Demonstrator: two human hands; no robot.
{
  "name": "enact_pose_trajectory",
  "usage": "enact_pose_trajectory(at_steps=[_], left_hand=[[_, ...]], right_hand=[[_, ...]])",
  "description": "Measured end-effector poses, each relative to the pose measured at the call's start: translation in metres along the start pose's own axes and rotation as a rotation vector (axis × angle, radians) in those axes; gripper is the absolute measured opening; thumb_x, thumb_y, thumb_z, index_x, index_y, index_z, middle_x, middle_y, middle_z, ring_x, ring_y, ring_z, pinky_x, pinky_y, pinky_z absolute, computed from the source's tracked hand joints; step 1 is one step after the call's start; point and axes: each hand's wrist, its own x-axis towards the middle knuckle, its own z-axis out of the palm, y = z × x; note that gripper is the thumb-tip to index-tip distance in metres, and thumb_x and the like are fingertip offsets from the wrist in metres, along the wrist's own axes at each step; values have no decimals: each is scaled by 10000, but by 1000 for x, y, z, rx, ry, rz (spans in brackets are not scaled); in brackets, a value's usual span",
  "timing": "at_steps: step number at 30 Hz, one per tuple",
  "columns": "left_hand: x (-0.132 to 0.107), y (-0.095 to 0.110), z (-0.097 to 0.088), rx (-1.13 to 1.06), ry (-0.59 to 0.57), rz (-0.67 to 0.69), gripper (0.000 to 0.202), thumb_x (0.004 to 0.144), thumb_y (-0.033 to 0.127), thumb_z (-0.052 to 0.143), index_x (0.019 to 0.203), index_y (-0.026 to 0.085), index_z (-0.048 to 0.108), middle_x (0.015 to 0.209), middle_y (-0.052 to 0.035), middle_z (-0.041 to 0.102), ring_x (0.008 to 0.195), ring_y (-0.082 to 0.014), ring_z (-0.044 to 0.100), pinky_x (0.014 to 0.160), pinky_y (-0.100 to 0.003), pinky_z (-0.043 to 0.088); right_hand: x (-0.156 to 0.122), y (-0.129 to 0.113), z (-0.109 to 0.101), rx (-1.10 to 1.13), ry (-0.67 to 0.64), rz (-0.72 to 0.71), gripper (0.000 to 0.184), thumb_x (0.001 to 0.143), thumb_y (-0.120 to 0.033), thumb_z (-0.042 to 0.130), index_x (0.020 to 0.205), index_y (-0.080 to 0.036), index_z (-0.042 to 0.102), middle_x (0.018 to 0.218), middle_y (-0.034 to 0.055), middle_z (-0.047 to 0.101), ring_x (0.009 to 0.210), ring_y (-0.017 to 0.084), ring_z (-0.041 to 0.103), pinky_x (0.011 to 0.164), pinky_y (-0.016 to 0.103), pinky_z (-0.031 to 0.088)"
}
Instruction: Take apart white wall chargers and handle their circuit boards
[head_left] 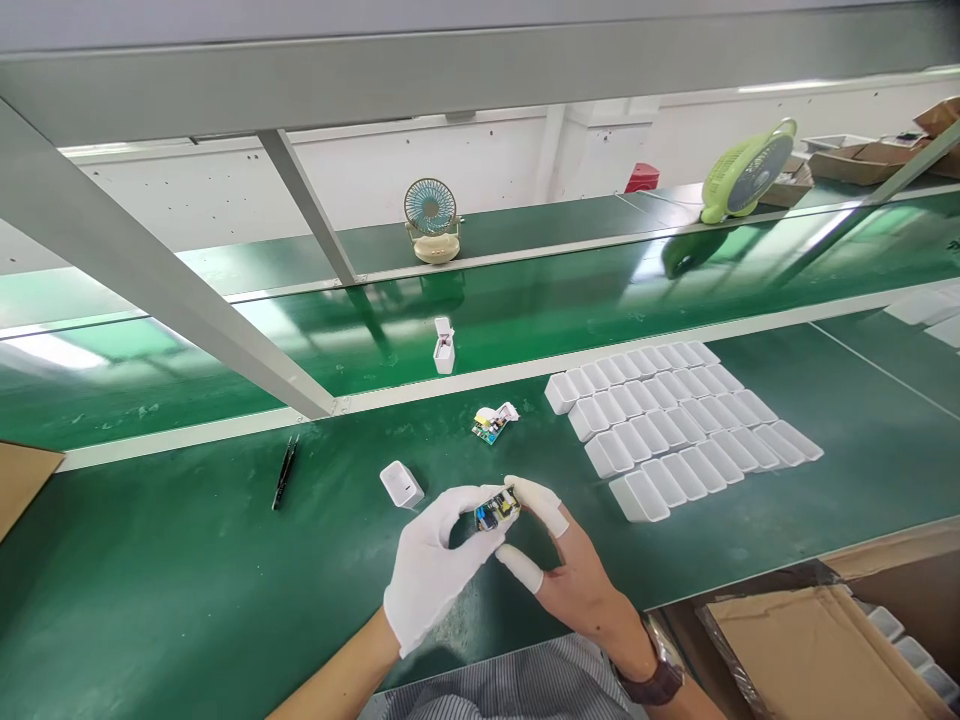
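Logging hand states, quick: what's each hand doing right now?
Left hand: closed, holding the populated circuit board.
Right hand: open, at the circuit board's upper right corner.

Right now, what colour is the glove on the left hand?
The glove is white, seen best in the head view.

likely an electronics assembly workshop: a long green desk [187, 580] runs along a glossy belt [555, 318] at twelve o'clock, rows of white plastic shells [679, 425] sit toward three, cartons [802, 645] at four, tweezers [284, 474] at eight, and a white-gloved left hand [437, 560] holds a circuit board [496, 510] at six.
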Motion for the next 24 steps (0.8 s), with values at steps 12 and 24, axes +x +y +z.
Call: enact_pose_trajectory(at_steps=[12, 24], left_hand=[[-5, -9, 1, 80, 70, 106, 185, 808, 128, 725, 956, 233, 687, 1208, -60, 689, 1209, -268, 618, 1063, -432, 502], [-17, 7, -14, 412, 21, 196, 505, 774, 194, 764, 1251, 291, 631, 1378, -71, 599, 1322, -337, 523, 1132, -523, 423]], right_hand=[[3, -1, 13, -53, -5, -44, 720, 930, -226, 650, 1565, -272, 315, 1524, 119, 485, 1408, 267, 489, 1181, 477, 449], [0, 7, 16, 58, 64, -36, 682, 949, -276, 644, 1562, -282, 344, 1492, 129, 495, 1379, 279, 512, 1159, 483, 470]])
